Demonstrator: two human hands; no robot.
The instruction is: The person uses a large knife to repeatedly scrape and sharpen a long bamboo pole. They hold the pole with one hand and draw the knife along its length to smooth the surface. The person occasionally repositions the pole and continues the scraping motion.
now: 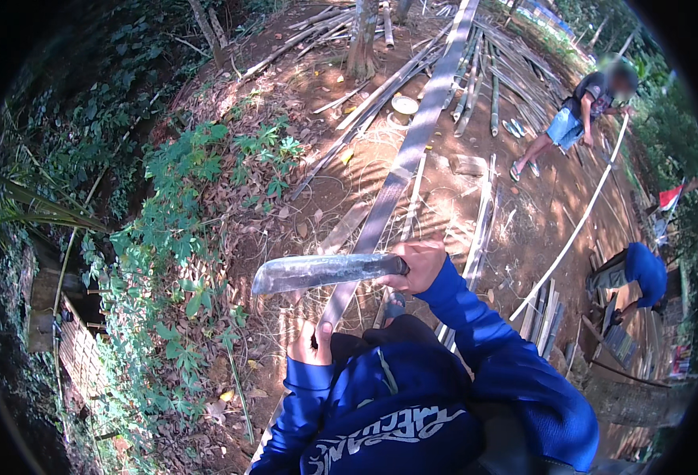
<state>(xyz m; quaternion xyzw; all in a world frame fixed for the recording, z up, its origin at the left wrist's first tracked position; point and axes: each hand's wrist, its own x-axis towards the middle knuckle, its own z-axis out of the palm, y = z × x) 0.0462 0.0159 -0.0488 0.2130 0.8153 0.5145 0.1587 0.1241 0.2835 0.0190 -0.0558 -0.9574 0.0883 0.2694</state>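
Machete (317,271), broad scuffed grey blade, points L from the R grip (419,265), closed round its handle; crosses over the long flat strip (396,178), contact prob. unclear from here. L grip (309,344) curled round strip.

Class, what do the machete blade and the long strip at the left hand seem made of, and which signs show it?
Machete blade: probably steel, dull grey with pale streaks and a faint sheen. Long strip: likely bamboo or wood, brownish and fairly matte; its flat, slat-like form fits either.
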